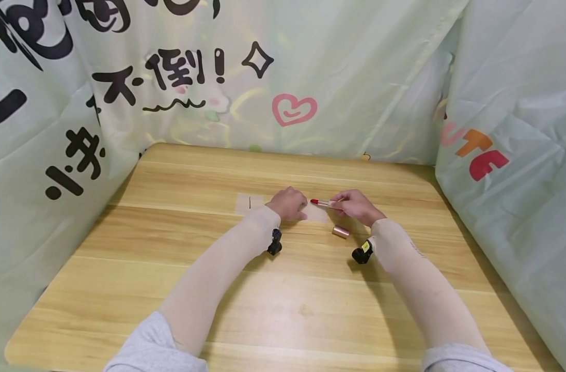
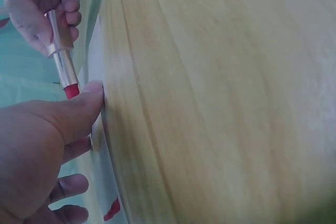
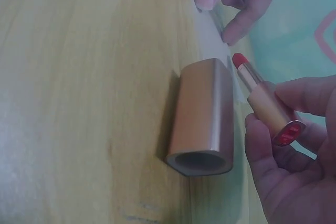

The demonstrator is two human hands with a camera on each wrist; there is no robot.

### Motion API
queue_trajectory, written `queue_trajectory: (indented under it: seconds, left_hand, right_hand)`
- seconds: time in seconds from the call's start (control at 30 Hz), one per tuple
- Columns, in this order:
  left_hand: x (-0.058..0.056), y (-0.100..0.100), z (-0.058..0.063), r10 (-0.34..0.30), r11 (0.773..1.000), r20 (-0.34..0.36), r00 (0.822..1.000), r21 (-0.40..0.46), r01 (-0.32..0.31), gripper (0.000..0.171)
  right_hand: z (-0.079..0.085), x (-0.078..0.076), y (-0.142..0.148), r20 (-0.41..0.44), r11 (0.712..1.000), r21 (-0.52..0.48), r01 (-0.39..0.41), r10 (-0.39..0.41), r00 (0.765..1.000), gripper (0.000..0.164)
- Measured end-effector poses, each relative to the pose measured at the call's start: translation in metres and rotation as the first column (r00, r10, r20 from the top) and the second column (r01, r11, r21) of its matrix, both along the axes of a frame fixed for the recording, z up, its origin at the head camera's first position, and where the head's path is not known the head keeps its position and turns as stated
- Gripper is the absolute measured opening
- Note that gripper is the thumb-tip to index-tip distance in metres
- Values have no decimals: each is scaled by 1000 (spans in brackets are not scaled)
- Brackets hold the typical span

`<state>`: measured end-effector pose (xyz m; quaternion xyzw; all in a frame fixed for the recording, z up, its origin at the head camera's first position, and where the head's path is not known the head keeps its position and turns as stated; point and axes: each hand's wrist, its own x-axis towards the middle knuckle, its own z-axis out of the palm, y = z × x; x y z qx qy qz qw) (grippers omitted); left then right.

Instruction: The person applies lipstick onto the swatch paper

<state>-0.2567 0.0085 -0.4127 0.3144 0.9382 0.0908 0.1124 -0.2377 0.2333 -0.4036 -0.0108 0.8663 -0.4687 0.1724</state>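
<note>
My right hand (image 1: pixel 357 205) pinches an uncapped lipstick (image 1: pixel 322 203) by its metallic rose-gold base. The red tip points left, close over a strip of white paper (image 1: pixel 316 213) on the table. My left hand (image 1: pixel 288 203) rests on that paper, its thumb (image 2: pixel 84 106) extended and pressing near the edge. A red mark (image 2: pixel 112 211) shows on the paper in the left wrist view. Below the right hand, the rose-gold lipstick cap (image 3: pixel 202 116) lies on its side, its hollow end visible in the right wrist view. The left hand covers the paper's middle.
The wooden table (image 1: pixel 283 305) has light grain and rounded corners. Pale printed curtains (image 1: pixel 357 67) hang behind it and along both sides. A small black camera (image 1: pixel 274 243) sits on the left wrist, and another camera (image 1: pixel 362 253) on the right.
</note>
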Motion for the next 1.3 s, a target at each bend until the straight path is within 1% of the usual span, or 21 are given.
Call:
queue_trajectory:
  seconds: [0.07, 0.2, 0.4, 0.53, 0.83, 1.3]
  left_hand:
    - [1, 0, 0, -2, 1000, 0, 1000, 3, 2, 43]
    - [1, 0, 0, -15, 1000, -7, 1000, 2, 15, 34]
    - [1, 0, 1, -16, 1000, -10, 1000, -5, 16, 35]
    - [1, 0, 3, -24, 999, -19, 1000, -31, 24, 34]
    - [0, 0, 0, -18, 999, -5, 1000, -34, 17, 50]
    - [-3, 0, -5, -4, 1000, 2, 1000, -5, 4, 52]
  right_hand:
    - [-1, 0, 0, -2, 1000, 10, 2, -2, 1000, 29]
    - [-2, -1, 1, -13, 999, 40, 3, -3, 1000, 31]
    - [0, 0, 0, -36, 997, 74, -20, 22, 999, 30]
    - [0, 0, -1, -45, 995, 98, -20, 24, 999, 28]
    - [0, 1, -2, -48, 993, 118, -20, 26, 999, 26]
    - [1, 3, -1, -51, 985, 166, -34, 43, 998, 28]
